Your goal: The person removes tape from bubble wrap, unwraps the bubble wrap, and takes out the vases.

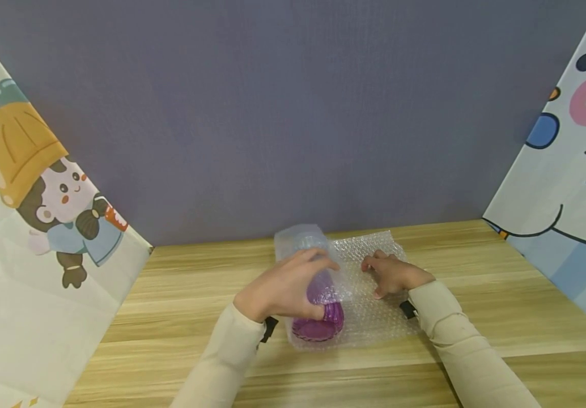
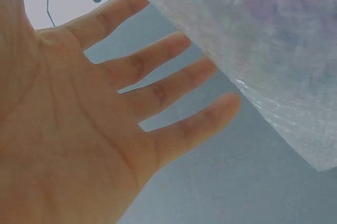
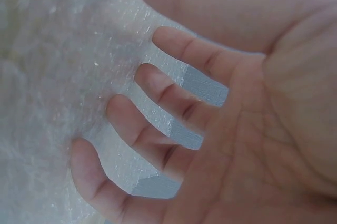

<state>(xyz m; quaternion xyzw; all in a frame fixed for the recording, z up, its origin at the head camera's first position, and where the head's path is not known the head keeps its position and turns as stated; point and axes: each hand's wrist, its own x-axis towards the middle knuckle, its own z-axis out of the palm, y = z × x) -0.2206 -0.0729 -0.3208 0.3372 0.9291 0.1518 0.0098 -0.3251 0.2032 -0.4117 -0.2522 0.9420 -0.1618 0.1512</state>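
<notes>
A see-through purple vessel (image 1: 315,330) with a ribbed neck and wide round end lies on its side on bubble wrap (image 1: 374,320). Part of the wrap is folded over it, blurring its bluish far end. My left hand (image 1: 283,289) arches across the bundle, thumb by the ribbed neck. In the left wrist view its fingers (image 2: 184,133) are spread and nearly straight, fingertips at the edge of the wrap. To the right, my right hand (image 1: 394,275) is over the flat part of the sheet. Its fingers (image 3: 129,121) bend loosely, tips against the wrap in the right wrist view.
Everything lies on a light wood-grain table (image 1: 196,294). A grey-blue wall (image 1: 293,113) rises along its back edge. Panels with cartoon prints stand at the left (image 1: 12,272) and right (image 1: 543,187). Dark devices show at both cream sleeve cuffs (image 1: 436,300).
</notes>
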